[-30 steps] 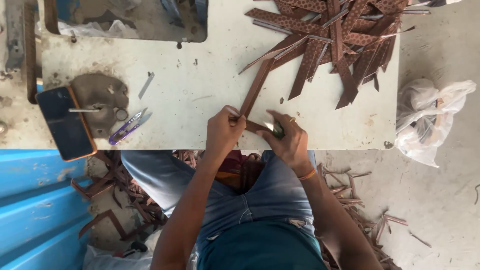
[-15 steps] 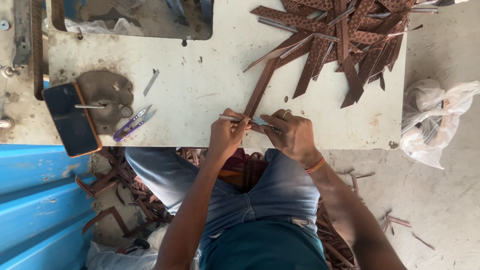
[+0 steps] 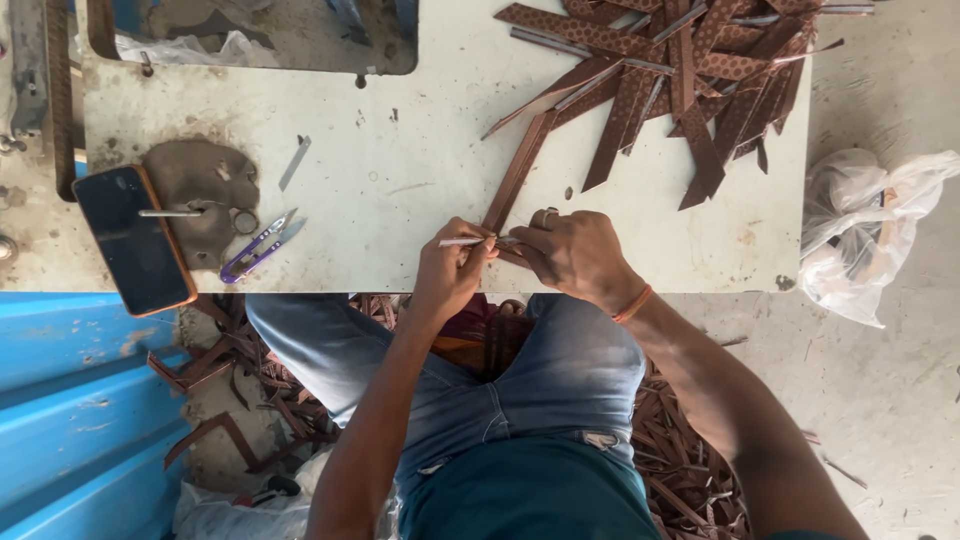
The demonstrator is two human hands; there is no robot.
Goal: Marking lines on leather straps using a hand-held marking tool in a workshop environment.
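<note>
A long brown patterned strap (image 3: 518, 172) lies on the white table (image 3: 400, 180), running from the pile down to my hands. My right hand (image 3: 575, 255) presses on its near end at the table's front edge. My left hand (image 3: 452, 268) pinches a thin pale stick-like tool (image 3: 462, 241), its tip against the strap's end. A pile of several brown straps (image 3: 690, 70) is heaped at the table's far right.
A dark phone (image 3: 133, 238) in an orange case lies at the left edge, beside a purple thread snipper (image 3: 258, 246) and a brown patch (image 3: 200, 195). A white plastic bag (image 3: 865, 230) sits on the floor at right. Strap scraps (image 3: 690, 470) litter the floor around my legs. Blue metal (image 3: 80, 400) at lower left.
My hands have shifted slightly along the strap's near end; my left hand now holds the thin tool flat against it. The camera has drifted a little.
</note>
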